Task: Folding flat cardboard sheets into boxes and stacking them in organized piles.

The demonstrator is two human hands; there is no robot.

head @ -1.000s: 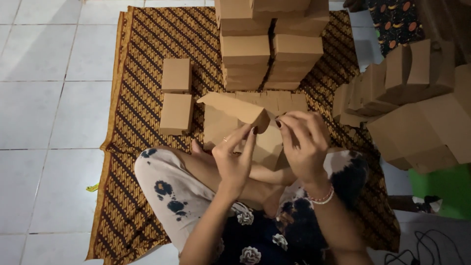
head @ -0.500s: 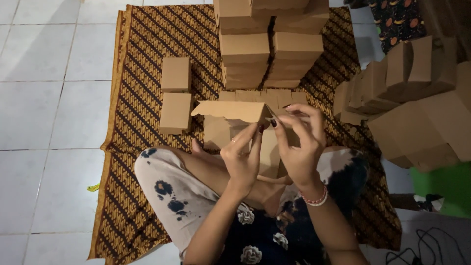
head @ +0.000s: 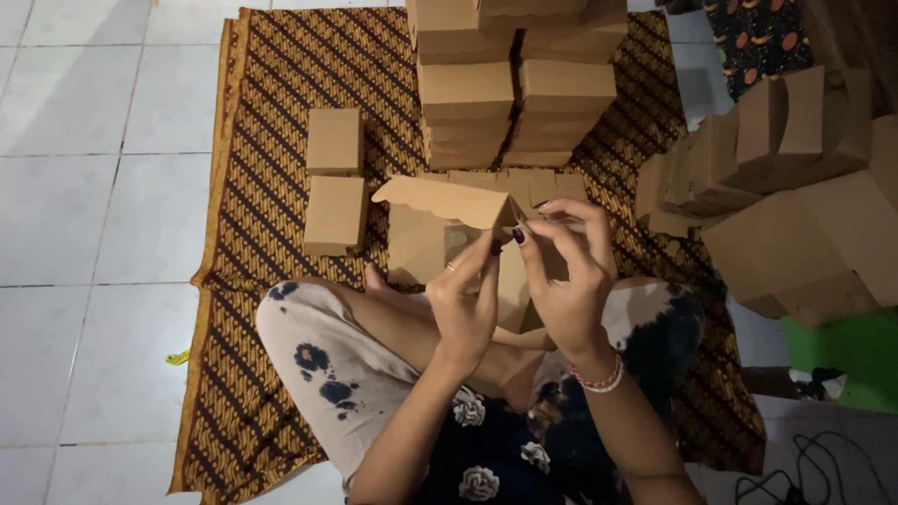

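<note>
At centre frame, my left hand (head: pixel 465 297) and right hand (head: pixel 564 271) pinch a half-folded brown cardboard box (head: pixel 449 201) over my lap; light, stiff but creasable, best gripped along its fold edges.

A brown patterned cloth (head: pixel 281 84) covers the white tiled floor (head: pixel 84 187). At about 12 o'clock rises a stack of closed cardboard boxes (head: pixel 514 84), two columns touching side by side. Toward 10 o'clock two small closed boxes (head: pixel 335 178) lie on the cloth, one just above the other. At 3 o'clock a heap of folded boxes (head: pixel 776 187) leans together, some tilted. A green patch (head: pixel 842 351) shows at 4 o'clock, black cables (head: pixel 804 477) toward 5 o'clock, and a dark printed fabric (head: pixel 758 37) at 1 o'clock.
</note>
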